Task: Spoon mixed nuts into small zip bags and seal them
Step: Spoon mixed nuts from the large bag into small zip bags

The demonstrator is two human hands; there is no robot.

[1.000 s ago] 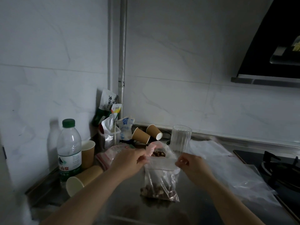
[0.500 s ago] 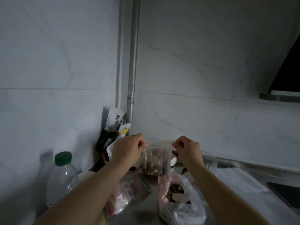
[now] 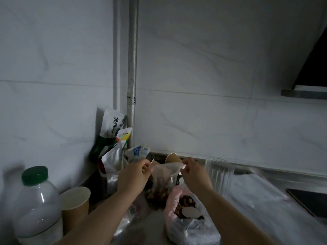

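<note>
Head view: both hands are raised above the worktop (image 3: 155,228), holding a small clear zip bag (image 3: 163,175) between them by its top edge. The left hand (image 3: 132,177) pinches the bag's left top corner with curled fingers; the right hand (image 3: 193,172) pinches the right top corner between thumb and fingertips. The bag hangs below the hands, its mouth pulled taut, and a dark cluster of mixed nuts (image 3: 156,195) sits in its bottom, above the middle of the worktop.

Just beside and below the right forearm, a larger crumpled plastic bag (image 3: 189,225) lies open on the worktop with more nuts inside and a pale, rounded piece lying on them; it is too dim to tell what that piece is. At the worktop's left edge stands a water bottle (image 3: 36,207) with a green cap, and a brown paper cup (image 3: 75,204) stands upright just beside it. In the back left corner, against the wall, several snack packets (image 3: 113,128) lean together. Another paper cup (image 3: 172,157) lies on its side near the back edge, behind the zip bag. A ribbed clear glass (image 3: 219,172) stands near the back edge, right of the right hand. A sheet of clear plastic (image 3: 256,200) covers the worktop's right side.
</note>
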